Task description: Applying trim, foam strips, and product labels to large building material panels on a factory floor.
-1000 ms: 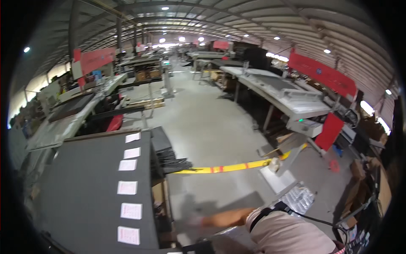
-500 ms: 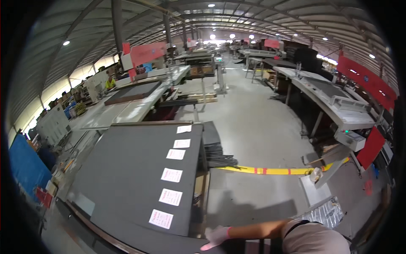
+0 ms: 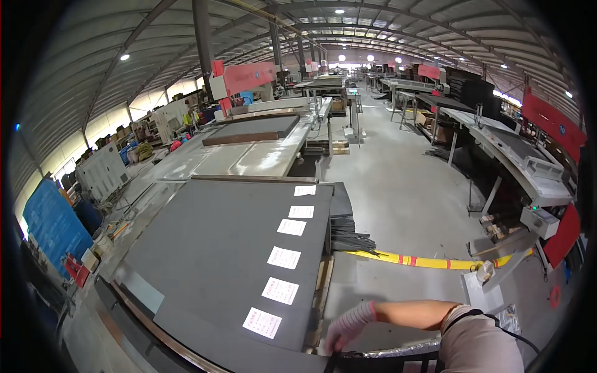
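Observation:
My right hand [image 3: 351, 324], in a pale knit glove with a pink cuff, reaches in from the lower right. Its fingers bend downward at a dark edge beside the near right corner of a large dark grey sheet [image 3: 205, 248]. They look closed, but what lies between them is too dark to make out. On the sheet's right side a row of several white paper labels runs away from me, the nearest label [image 3: 262, 322] being closest to my hand. My left hand is out of the picture.
Beyond the sheet stands a pale worktable [image 3: 249, 163] with a dark framed panel [image 3: 252, 129]. Dark strips [image 3: 351, 235] stick out on the right. A yellow band [image 3: 423, 262] crosses the floor. Another machine table [image 3: 497, 152] lines the right, and a blue sheet [image 3: 57, 221] the left.
The view has turned a little left, so the scene sits farther right. My right hand has lifted slightly, and its fingers have gone from lying stretched along the edge to bending down.

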A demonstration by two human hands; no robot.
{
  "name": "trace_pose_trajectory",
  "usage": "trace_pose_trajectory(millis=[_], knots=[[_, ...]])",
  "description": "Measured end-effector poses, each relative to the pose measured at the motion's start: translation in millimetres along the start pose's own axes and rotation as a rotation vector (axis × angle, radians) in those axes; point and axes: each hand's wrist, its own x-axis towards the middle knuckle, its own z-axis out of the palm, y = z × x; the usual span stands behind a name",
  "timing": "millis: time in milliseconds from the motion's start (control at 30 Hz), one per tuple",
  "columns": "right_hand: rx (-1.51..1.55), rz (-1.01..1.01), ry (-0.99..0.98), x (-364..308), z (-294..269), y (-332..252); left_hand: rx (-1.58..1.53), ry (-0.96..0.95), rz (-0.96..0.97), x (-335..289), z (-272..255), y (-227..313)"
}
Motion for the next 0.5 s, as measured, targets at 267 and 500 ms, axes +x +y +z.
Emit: trace_pose_trajectory(millis=[267, 500], knots=[[0.686, 0.074, 0.009, 63, 82, 142, 0.220, -0.288, 0.322, -83, 87, -74], [-0.847, -0.040, 0.839, 46, 163, -18, 0.106, -0.220, 0.159, -33, 22, -25]])
